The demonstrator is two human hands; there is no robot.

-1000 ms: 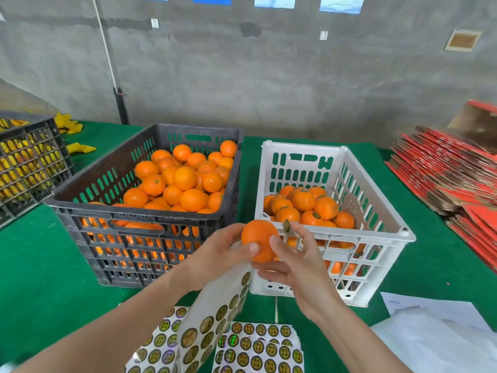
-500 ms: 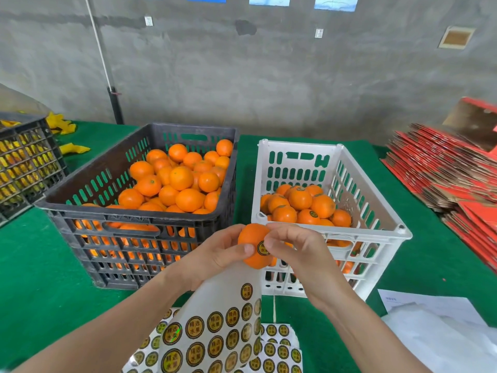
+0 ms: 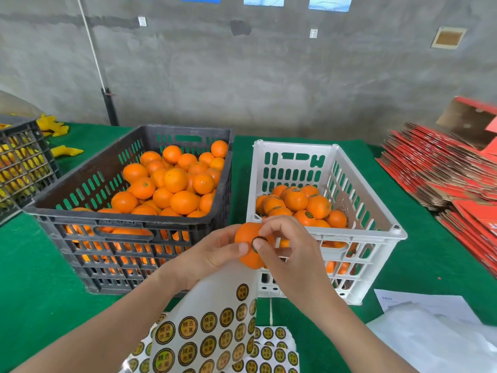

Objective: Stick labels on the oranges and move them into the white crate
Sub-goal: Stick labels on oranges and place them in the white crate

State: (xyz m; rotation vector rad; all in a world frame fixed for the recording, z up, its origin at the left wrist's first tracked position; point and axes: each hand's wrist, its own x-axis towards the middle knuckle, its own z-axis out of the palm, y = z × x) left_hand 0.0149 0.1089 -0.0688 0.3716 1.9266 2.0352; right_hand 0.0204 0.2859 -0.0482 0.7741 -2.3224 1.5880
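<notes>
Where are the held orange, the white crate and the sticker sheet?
held orange (image 3: pixel 246 232): head view, bare upper skin.
white crate (image 3: pixel 295 147): head view, far rim.
sticker sheet (image 3: pixel 212 294): head view, blank upper part.

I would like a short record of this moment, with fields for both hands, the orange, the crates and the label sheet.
left hand: grips held orange
right hand: thumb presses label onto held orange
white crate: partly filled, labelled oranges
black crate: many oranges, no labels visible
label sheet: raised under left hand
status: held orange not yet in white crate
</notes>
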